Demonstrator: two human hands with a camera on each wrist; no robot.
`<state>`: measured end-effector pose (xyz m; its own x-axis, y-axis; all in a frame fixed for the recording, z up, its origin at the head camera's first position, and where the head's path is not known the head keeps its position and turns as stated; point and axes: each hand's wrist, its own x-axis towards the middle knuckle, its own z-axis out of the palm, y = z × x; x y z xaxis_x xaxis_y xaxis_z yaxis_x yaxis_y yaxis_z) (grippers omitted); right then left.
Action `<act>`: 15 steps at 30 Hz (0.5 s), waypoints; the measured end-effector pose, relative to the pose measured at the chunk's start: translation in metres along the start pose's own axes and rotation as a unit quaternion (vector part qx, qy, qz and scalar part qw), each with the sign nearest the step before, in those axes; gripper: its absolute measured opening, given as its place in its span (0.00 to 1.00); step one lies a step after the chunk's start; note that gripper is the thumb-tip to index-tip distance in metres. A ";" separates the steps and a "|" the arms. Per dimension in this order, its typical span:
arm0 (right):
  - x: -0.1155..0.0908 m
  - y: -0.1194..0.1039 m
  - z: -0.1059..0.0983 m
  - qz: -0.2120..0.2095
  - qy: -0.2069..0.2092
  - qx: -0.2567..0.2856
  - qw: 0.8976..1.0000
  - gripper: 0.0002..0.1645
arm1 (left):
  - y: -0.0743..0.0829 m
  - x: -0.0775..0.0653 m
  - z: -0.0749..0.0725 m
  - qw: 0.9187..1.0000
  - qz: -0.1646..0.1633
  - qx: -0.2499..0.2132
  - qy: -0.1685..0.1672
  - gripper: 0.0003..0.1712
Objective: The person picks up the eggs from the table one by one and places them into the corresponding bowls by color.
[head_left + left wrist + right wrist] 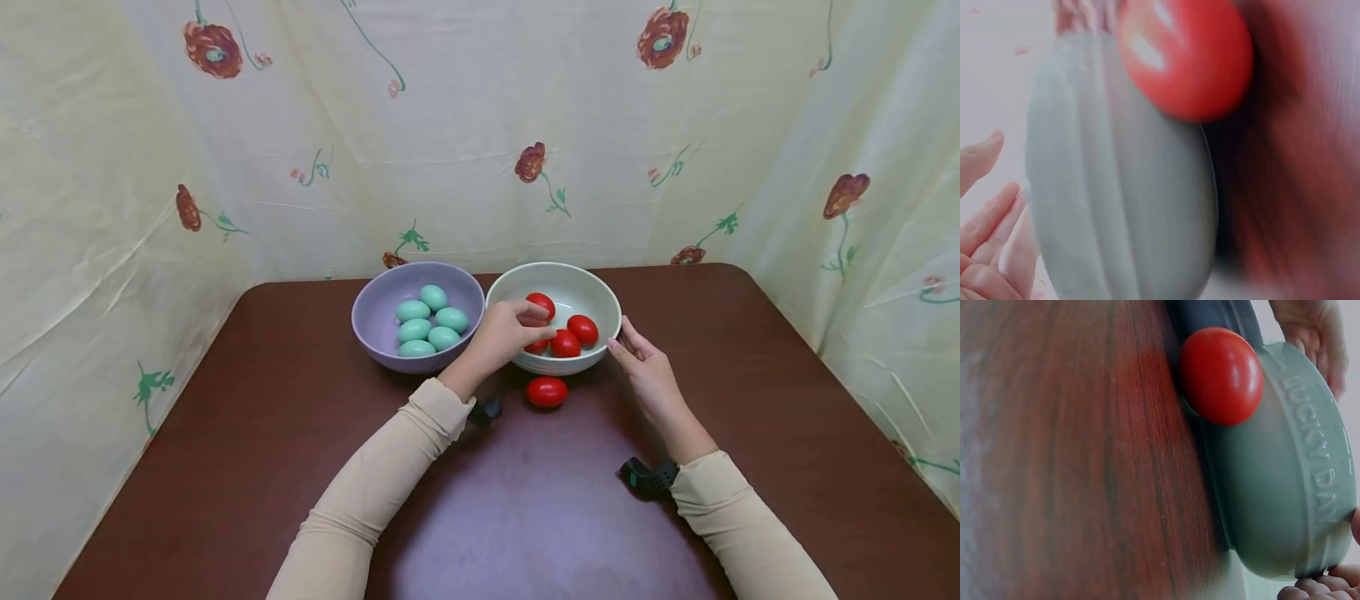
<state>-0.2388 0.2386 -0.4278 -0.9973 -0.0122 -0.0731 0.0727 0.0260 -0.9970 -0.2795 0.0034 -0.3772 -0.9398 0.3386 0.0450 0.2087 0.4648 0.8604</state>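
My left hand (510,333) reaches over the near left rim of a pale green bowl (592,293), thumb and fingers apart among several glossy red eggs (582,330). The left wrist view shows nothing in the gap between that thumb (982,159) and the fingers (997,231). At the bowl's right side, my right hand (651,375) grips it with the thumb at the rim and fingers against the outer wall. Raised lettering runs round that wall (1272,481) in the right wrist view. One more red egg (547,392) lies on the table in front of the bowl.
A purple bowl (369,321) with several mint-green eggs (414,330) stands just left of the pale green one. Both are near the back edge of the dark brown table (300,400). Behind hangs a flowered curtain (450,167).
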 end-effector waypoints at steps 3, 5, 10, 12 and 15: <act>0.001 -0.002 -0.001 -0.002 0.003 0.002 1.000 0.40 | 0.002 -0.016 0.001 0.999 0.022 -0.027 0.006 0.21; 0.001 -0.002 -0.001 -0.003 0.004 0.005 1.000 0.40 | 0.002 -0.025 0.002 0.999 0.035 -0.038 0.001 0.22; 0.000 -0.002 0.000 -0.001 0.003 0.007 1.000 0.40 | -0.002 -0.043 0.006 0.995 0.048 -0.082 -0.043 0.22; 0.000 -0.002 0.001 0.000 0.002 0.006 1.000 0.39 | -0.004 -0.047 0.007 0.992 0.052 -0.093 -0.066 0.21; 0.000 -0.001 0.001 0.001 0.003 0.003 1.000 0.40 | -0.006 -0.052 0.009 0.989 0.059 -0.095 -0.094 0.22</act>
<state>-0.2385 0.2379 -0.4268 -0.9972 -0.0064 -0.0747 0.0746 0.0208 -0.9970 -0.2292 -0.0095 -0.3893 -0.8407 0.5368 0.0715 0.2434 0.2566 0.9354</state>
